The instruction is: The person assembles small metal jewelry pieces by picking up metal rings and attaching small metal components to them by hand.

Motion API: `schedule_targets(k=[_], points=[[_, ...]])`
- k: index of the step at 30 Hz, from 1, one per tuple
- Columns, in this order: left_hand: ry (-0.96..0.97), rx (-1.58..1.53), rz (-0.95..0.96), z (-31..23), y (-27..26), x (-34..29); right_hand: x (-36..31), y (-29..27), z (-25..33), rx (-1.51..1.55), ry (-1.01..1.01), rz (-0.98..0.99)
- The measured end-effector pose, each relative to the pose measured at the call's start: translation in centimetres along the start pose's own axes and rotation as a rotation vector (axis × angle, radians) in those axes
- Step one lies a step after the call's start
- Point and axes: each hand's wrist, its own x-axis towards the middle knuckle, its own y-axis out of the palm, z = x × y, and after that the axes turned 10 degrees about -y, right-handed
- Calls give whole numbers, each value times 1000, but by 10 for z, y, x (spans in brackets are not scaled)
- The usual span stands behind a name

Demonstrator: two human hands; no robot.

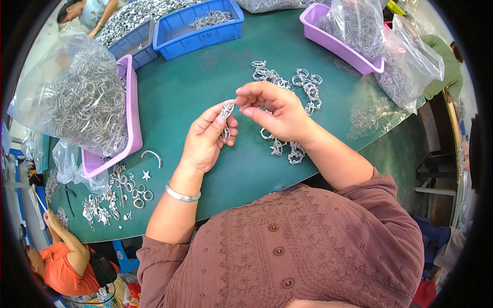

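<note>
My left hand (205, 136) is closed on a silver-coloured openwork ring (227, 109), held up between thumb and forefinger. A second ring (225, 134) shows lower down, against the curled fingers. Just to the right is my right hand (275, 110), its fingers bent and its thumb a little apart from them, the tips close to the held ring. I make out nothing in that hand. Beyond and beneath it, similar rings lie in a loose curve on the green table, with one group (310, 92) to its right and another (280, 146) under the wrist.
A purple basket (134, 110) with a big plastic bag of metal pieces (84, 97) stands left. Loose rings (138, 192) and pliers (69, 200) lie near it. Blue bins (200, 38) stand at the back, another purple basket (344, 43) back right. Other people sit around the table.
</note>
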Motion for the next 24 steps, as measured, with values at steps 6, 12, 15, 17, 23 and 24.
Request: schedule_targets(k=[6, 12, 15, 17, 23, 24], points=[[-42, -177, 61, -6, -3, 0, 15, -32, 4, -353, 81, -136], [-66, -294, 123, -9, -8, 1, 11, -47, 3, -1036, 78, 289], [-63, -349, 185, -10, -8, 0, 11, -40, -4, -1200, 135, 377], [-68, -395, 206, -10, -9, 1, 8, -37, -10, -1375, 13, 403], [-86, -248, 108, -1, -16, 1, 6, -35, -13, -1372, 28, 374], [-84, -247, 109, -2, -18, 1, 6, -35, -14, -1376, 32, 362]])
